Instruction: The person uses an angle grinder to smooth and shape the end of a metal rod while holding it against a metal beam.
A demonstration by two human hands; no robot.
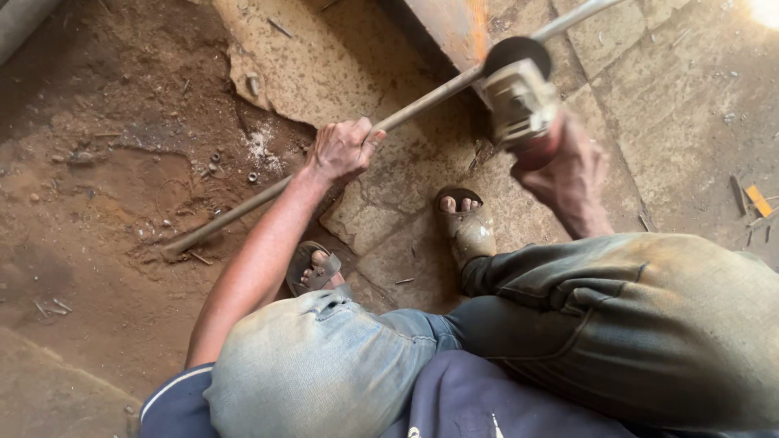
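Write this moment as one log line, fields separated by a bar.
left hand: grip shut on metal rod | right hand: holds angle grinder, disc at rod | rod: slanted, low end on dirt floor | feet: sandals

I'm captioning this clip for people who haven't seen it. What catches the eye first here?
The angle grinder in the right hand, upper centre, its disc on a long metal rod. The left hand grips that rod, which slants across the cracked stone floor. Below, two sandalled feet.
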